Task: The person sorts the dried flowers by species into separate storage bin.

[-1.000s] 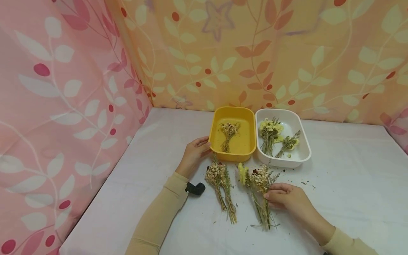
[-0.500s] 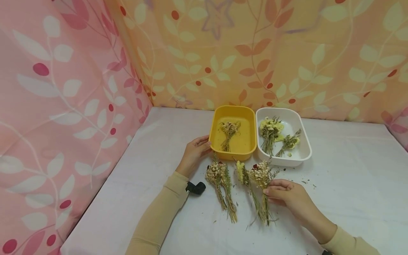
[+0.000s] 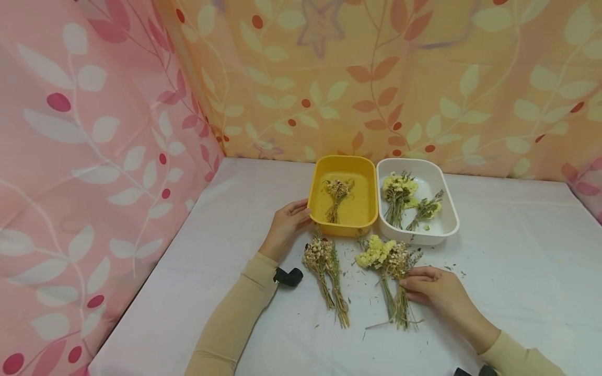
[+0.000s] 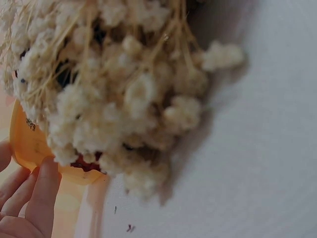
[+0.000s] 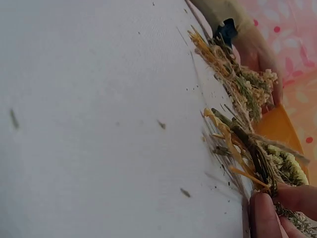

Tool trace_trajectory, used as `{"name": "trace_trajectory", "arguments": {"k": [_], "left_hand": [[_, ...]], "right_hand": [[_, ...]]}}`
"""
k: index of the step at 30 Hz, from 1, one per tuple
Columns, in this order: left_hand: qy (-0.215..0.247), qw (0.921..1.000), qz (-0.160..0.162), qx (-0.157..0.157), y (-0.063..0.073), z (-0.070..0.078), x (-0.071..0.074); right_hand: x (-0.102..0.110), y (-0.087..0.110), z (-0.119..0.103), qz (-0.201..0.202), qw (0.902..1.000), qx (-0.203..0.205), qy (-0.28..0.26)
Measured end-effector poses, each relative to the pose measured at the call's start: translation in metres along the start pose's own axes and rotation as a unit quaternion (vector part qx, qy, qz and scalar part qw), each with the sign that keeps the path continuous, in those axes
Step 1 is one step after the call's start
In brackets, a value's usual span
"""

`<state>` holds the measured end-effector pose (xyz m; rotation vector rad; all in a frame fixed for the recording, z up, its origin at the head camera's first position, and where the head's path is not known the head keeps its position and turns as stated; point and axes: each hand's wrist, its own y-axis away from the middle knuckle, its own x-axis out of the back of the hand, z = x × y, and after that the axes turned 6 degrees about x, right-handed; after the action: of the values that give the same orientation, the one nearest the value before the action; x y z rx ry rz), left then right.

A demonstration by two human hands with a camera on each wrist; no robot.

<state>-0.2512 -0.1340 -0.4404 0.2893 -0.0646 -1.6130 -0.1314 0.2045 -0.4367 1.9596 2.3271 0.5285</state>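
In the head view my right hand point(image 3: 437, 290) pinches the stems of a dried flower bunch point(image 3: 398, 261) with small cream heads, low over the table. A yellow-headed dried bunch point(image 3: 376, 251) leans against its left side, stems close together. The right wrist view shows thumb and fingertips at the twine-tied stems point(image 5: 255, 153). My left hand point(image 3: 288, 224) rests its extended fingers on the left outer wall of the yellow tub point(image 3: 345, 231). Between the hands lie cream dried flowers point(image 3: 320, 256) beside a thin green bunch point(image 3: 337, 287); the cream heads fill much of the left wrist view.
One small dried bunch point(image 3: 336, 196) lies inside the yellow tub. A white tub point(image 3: 418, 239) touches its right side, holding yellow-flowered bunches point(image 3: 400, 188). Plant crumbs are scattered on the white tablecloth point(image 3: 517, 271). Patterned cloth walls point(image 3: 282, 78) stand behind and at left.
My right hand has shifted slightly right with the cream-headed bunch. The yellow heads beside it have turned to face up and show more fully. The left hand stays at the tub.
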Motion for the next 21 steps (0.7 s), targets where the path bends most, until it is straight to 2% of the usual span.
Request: {"name": "trace_trajectory", "arguments": {"k": [7,14,21], "left_hand": [[-0.001,1.0000,-0.001,0.001,-0.001,-0.001,0.001],[0.000,1.0000,0.002,0.003,-0.001,0.001,0.001],[0.001,1.0000,-0.004,0.001,0.000,0.001,0.002]], "right_hand": [[0.003,-0.004,0.004,-0.005,0.9994,0.023,0.024],[0.005,-0.006,0.003,-0.015,0.9997,0.018,0.002],[-0.006,0.009,-0.008,-0.032,0.9990,0.020,0.023]]}}
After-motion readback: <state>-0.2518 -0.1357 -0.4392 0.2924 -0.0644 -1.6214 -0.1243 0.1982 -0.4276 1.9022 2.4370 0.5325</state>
